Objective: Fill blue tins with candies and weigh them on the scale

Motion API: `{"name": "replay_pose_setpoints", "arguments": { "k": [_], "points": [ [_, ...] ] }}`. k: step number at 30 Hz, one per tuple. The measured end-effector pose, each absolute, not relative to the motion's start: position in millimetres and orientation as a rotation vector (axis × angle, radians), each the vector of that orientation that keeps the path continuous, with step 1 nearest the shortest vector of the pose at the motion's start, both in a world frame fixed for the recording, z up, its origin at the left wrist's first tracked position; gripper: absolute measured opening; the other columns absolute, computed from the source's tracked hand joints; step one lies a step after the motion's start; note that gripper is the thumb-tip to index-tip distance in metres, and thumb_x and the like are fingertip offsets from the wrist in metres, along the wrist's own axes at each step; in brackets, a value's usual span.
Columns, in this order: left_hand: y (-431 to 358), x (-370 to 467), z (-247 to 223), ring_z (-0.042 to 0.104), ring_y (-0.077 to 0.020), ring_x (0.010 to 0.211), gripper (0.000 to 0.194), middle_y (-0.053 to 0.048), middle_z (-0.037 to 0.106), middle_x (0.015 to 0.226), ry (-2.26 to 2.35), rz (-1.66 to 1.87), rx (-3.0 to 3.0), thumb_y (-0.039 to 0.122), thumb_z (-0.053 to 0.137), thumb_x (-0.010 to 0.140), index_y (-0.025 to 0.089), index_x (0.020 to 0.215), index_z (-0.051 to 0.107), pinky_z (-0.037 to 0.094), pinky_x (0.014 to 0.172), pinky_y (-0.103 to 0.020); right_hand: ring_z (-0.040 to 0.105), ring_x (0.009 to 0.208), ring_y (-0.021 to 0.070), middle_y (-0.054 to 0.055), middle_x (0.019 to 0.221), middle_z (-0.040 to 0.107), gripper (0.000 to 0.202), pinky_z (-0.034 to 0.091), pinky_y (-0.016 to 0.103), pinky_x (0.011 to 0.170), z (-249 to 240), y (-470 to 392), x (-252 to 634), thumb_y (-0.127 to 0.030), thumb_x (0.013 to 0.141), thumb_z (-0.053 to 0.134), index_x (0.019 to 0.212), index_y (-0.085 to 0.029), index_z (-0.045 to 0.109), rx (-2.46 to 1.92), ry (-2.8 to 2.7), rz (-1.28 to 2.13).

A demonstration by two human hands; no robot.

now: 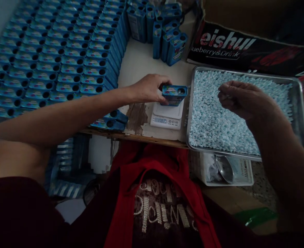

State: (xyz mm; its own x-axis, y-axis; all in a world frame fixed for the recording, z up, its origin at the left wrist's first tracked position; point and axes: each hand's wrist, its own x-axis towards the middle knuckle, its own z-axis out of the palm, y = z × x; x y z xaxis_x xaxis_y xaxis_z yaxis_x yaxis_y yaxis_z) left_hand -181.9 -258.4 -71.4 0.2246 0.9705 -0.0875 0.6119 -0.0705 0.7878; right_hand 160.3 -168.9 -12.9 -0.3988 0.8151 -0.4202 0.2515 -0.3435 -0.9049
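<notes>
My left hand (153,88) grips a small blue candy tin (174,91) by its left side, fingers behind and thumb in front. The tin has a round hole in its top and stands on a white digital scale (165,121) with a lit display. Over a metal tray (300,103) of small pale blue and white candies (219,127), my right hand (241,98) is closed, fingertips pressed together. Whatever it may hold is hidden.
Rows of blue tins (56,58) fill the left of the table. Several more tins (167,41) stand at the back. A black cardboard box (245,48) is behind the tray. Below sits a white basket (245,181) with a metal scoop (225,168).
</notes>
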Motion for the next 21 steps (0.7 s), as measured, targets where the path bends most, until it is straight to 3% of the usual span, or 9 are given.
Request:
{"name": "replay_pose_setpoints", "arguments": {
  "k": [2, 4, 6, 7, 10, 12, 15, 17, 21],
  "points": [
    [-249.3, -175.4, -92.0, 0.078, -0.0325, 0.117, 0.062, -0.009, 0.085, 0.12, 1.411, 0.77, 1.709, 0.05, 0.105, 0.072, 0.021, 0.121, 0.082, 0.061, 0.104, -0.042, 0.064, 0.073, 0.0108, 0.005, 0.086, 0.074, 0.019, 0.047, 0.028, 0.073, -23.2, -163.9, 165.8, -0.015, 0.102, 0.081, 0.084, -0.02, 0.079, -1.399, -1.641, 1.635],
    [-235.3, -167.5, -105.6, 0.078, -0.0286, 0.109, 0.057, -0.007, 0.084, 0.112, 1.363, 0.93, 1.677, 0.049, 0.104, 0.075, 0.019, 0.119, 0.081, 0.062, 0.097, -0.039, 0.077, 0.102, 0.0209, 0.009, 0.108, 0.085, 0.005, 0.056, 0.037, 0.098, -39.6, -159.7, 170.9, -0.018, 0.094, 0.087, 0.091, -0.022, 0.086, -1.421, -1.908, 1.31],
    [-217.9, -156.7, -106.4, 0.078, -0.0262, 0.105, 0.055, -0.006, 0.082, 0.108, 1.353, 1.083, 1.742, 0.044, 0.103, 0.078, 0.018, 0.121, 0.08, 0.063, 0.096, -0.037, 0.077, 0.129, 0.0296, 0.01, 0.126, 0.087, 0.006, 0.054, 0.046, 0.119, -59.5, -157.5, 172.5, -0.025, 0.09, 0.091, 0.096, -0.023, 0.09, -1.421, -2.011, 1.035],
    [-209.2, -149.5, -101.6, 0.077, -0.0261, 0.106, 0.053, -0.006, 0.082, 0.11, 1.353, 1.139, 1.828, 0.041, 0.103, 0.08, 0.018, 0.123, 0.08, 0.063, 0.099, -0.038, 0.076, 0.133, 0.0312, 0.01, 0.128, 0.087, 0.011, 0.054, 0.048, 0.122, -69.4, -156.8, 171.1, -0.033, 0.092, 0.091, 0.098, -0.024, 0.089, -1.412, -1.95, 1.023],
    [-188.3, -120.9, -75.2, 0.076, -0.0305, 0.12, 0.04, -0.008, 0.081, 0.124, 1.326, 1.153, 2.261, 0.03, 0.094, 0.091, 0.023, 0.128, 0.082, 0.059, 0.117, -0.05, 0.082, 0.113, 0.0259, 0.008, 0.113, 0.087, 0.04, 0.066, 0.043, 0.105, -92.5, -153.3, 160.4, -0.065, 0.102, 0.083, 0.103, -0.025, 0.081, -1.328, -1.416, 1.388],
    [-178.5, -99.0, -59.3, 0.073, -0.0333, 0.13, 0.032, -0.007, 0.08, 0.131, 1.281, 1.063, 2.543, 0.022, 0.081, 0.1, 0.029, 0.131, 0.084, 0.05, 0.13, -0.062, 0.081, 0.095, 0.0226, 0.006, 0.099, 0.082, 0.051, 0.07, 0.039, 0.092, -99.2, -149.0, 151.7, -0.077, 0.106, 0.073, 0.1, -0.026, 0.073, -1.232, -1.011, 1.647],
    [-162.9, -72.3, -52.4, 0.071, -0.0324, 0.136, 0.033, -0.004, 0.08, 0.131, 1.188, 0.917, 2.791, 0.016, 0.068, 0.107, 0.035, 0.129, 0.084, 0.038, 0.14, -0.07, 0.078, 0.087, 0.0233, 0.007, 0.09, 0.075, 0.055, 0.072, 0.037, 0.083, -97.8, -143.4, 144.0, -0.077, 0.115, 0.054, 0.098, -0.026, 0.064, -1.126, -0.569, 1.91],
    [-150.4, -62.5, -57.6, 0.07, -0.0324, 0.138, 0.034, -0.005, 0.08, 0.131, 1.15, 0.864, 2.861, 0.013, 0.067, 0.108, 0.034, 0.128, 0.085, 0.038, 0.139, -0.07, 0.079, 0.089, 0.0253, 0.01, 0.092, 0.075, 0.055, 0.072, 0.037, 0.077, -93.6, -142.5, 142.8, -0.072, 0.12, 0.041, 0.101, -0.025, 0.062, -1.1, -0.388, 2.019],
    [-131.3, -57.2, -72.7, 0.07, -0.0334, 0.142, 0.032, -0.007, 0.08, 0.136, 1.152, 0.932, 2.872, 0.014, 0.069, 0.11, 0.034, 0.129, 0.085, 0.036, 0.14, -0.071, 0.075, 0.085, 0.0242, 0.011, 0.09, 0.071, 0.051, 0.067, 0.028, 0.064, -89.5, -142.8, 144.9, -0.063, 0.123, 0.035, 0.105, -0.024, 0.061, -1.104, -0.18, 2.066]
  ]
}}
